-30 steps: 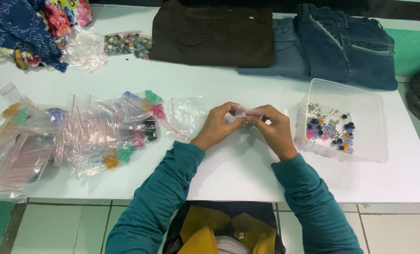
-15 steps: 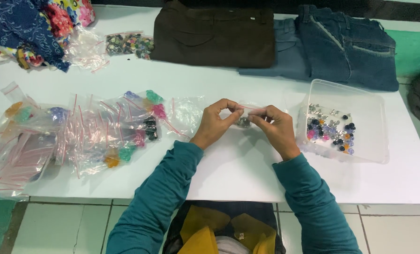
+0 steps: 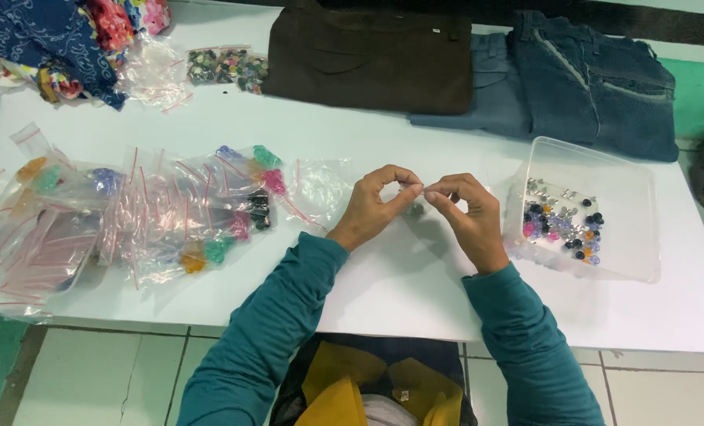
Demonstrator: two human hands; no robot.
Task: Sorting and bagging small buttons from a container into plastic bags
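We see both hands raised just above the white tabletop (image 3: pixel 415 134), fingertips meeting. Left hand (image 3: pixel 375 207) and right hand (image 3: pixel 466 217) pinch the top edge of a small clear bag (image 3: pixel 413 203); something dark sits inside it, too small to tell. Right of the hands: a clear tray (image 3: pixel 628 197) holding mixed beads (image 3: pixel 561 221). Left: a heap of zip bags (image 3: pixel 162 213) with coloured bits. Along the far edge: a brown garment (image 3: pixel 367 55), jeans (image 3: pixel 580 79), patterned cloth (image 3: pixel 52 31). Teal sleeves (image 3: pixel 273 331) on both arms.
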